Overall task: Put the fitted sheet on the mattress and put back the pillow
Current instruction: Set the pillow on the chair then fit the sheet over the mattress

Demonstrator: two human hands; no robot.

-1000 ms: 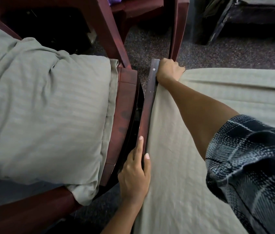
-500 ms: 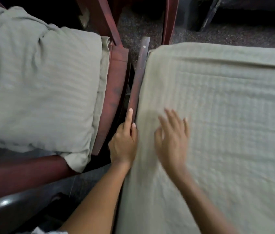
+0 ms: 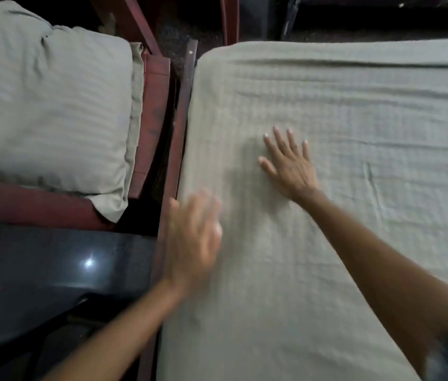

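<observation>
- Both hands have shifted: the left hand (image 3: 192, 237) has left the bed rail (image 3: 179, 119) and blurs over the fitted sheet (image 3: 354, 105), fingers seemingly loose; the right hand (image 3: 290, 163) lies farther in, flat, fingers spread.
- Fitted sheet covers the hidden mattress, corner included.
- Pillow (image 3: 47, 105) rests on a wooden chair (image 3: 157, 78) alongside.

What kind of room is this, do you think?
Probably a bedroom or a dormitory room. A pale fitted sheet is stretched flat inside a dark red wooden bed frame, and a matching pillow rests on what looks like a wooden chair right beside it.
</observation>
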